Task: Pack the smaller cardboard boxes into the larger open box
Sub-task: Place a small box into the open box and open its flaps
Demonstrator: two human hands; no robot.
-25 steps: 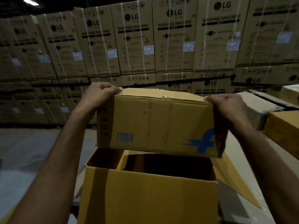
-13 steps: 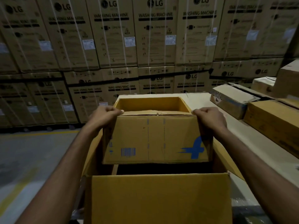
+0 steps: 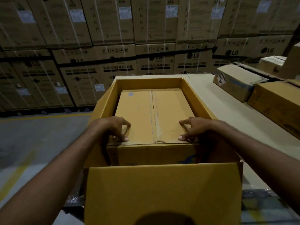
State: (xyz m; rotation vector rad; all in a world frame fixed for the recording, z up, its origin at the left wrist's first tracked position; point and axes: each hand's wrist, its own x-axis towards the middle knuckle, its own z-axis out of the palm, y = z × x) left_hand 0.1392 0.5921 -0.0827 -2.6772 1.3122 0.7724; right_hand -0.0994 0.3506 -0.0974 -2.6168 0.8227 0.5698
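A smaller closed cardboard box [image 3: 152, 111], with a taped seam along its top, sits low inside the larger open box [image 3: 149, 82]. Its front face with a blue logo is partly hidden behind the large box's near flap [image 3: 162, 192]. My left hand [image 3: 112, 129] grips the small box's near left corner, thumb and fingers on its top. My right hand [image 3: 198, 129] grips the near right corner the same way. Gaps remain between the small box and the large box's walls on all visible sides.
The large box stands at the left end of a pale table [image 3: 219, 101]. Two closed boxes [image 3: 233, 82] [image 3: 276, 101] lie on the table to the right. Stacked washing-machine cartons [image 3: 120, 69] form a wall behind. Grey floor with a yellow line [image 3: 32, 143] lies to the left.
Both hands lowered the smaller box from above the large box down into it; its top now sits below the large box's rim. My view tilted downward.
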